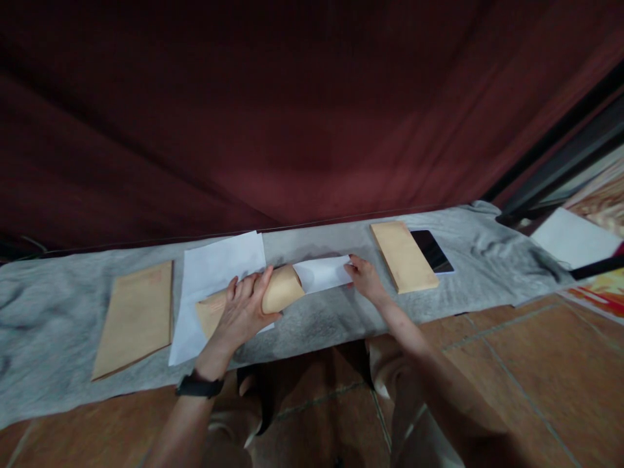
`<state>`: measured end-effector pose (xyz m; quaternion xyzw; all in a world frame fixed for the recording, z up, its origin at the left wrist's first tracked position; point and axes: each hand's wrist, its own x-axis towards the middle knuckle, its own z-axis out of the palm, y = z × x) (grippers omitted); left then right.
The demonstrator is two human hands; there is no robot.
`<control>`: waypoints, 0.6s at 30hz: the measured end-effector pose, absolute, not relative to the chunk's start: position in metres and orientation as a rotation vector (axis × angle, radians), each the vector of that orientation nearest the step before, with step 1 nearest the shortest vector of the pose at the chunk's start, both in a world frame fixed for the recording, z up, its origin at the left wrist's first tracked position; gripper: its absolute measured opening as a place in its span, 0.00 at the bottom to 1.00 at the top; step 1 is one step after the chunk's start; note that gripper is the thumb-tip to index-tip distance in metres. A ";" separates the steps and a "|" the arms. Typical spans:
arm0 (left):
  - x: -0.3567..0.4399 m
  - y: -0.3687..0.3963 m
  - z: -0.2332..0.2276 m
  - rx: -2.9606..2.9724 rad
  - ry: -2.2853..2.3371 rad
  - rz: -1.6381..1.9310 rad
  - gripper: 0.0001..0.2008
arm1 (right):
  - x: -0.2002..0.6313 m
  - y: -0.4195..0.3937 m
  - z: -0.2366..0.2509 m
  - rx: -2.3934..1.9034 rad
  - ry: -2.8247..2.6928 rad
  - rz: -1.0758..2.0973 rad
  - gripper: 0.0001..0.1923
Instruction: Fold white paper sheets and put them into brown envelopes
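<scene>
My left hand [249,298] is wrapped over a brown paper envelope [283,289], thumb on the near side and fingers on the far side. The envelope bulges, and its mouth faces right. A folded white paper [322,273] lies partly inside that mouth. At the paper's right end, my right hand [363,276] pinches the edge between thumb and fingers. Under the envelope and my left hand rest white sheets [219,260]. How far the paper reaches into the envelope is hidden.
Brown envelopes [136,312] lie at the left, and a stack of brown envelopes [404,257] at the right, beside a dark phone [433,252]. Grey cloth [487,260] covers the narrow bench. A dark red curtain [312,130] hangs behind; tiled floor [526,351] lies below.
</scene>
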<state>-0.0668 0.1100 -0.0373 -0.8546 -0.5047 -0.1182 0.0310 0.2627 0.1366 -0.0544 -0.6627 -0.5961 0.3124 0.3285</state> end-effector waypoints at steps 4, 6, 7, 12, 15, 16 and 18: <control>-0.064 0.109 -0.039 -2.636 -1.528 -0.350 0.55 | 0.267 0.139 -0.050 -1.839 -1.630 0.839 0.12; -0.064 0.109 -0.040 -2.638 -1.514 -0.354 0.54 | 0.267 0.140 -0.050 -1.837 -1.648 0.842 0.10; -0.063 0.109 -0.040 -2.639 -1.509 -0.359 0.54 | 0.267 0.141 -0.051 -1.817 -1.635 0.871 0.09; -0.061 0.108 -0.042 -2.663 -1.473 -0.397 0.53 | 0.258 0.139 -0.062 -1.600 -1.472 1.121 0.08; -0.060 0.108 -0.043 -2.668 -1.460 -0.418 0.53 | 0.250 0.139 -0.071 -1.480 -1.376 1.174 0.12; -0.059 0.108 -0.043 -2.669 -1.461 -0.419 0.54 | 0.248 0.139 -0.073 -1.455 -1.341 1.184 0.15; -0.058 0.108 -0.043 -2.673 -1.464 -0.418 0.54 | 0.245 0.140 -0.078 -1.428 -1.277 1.205 0.18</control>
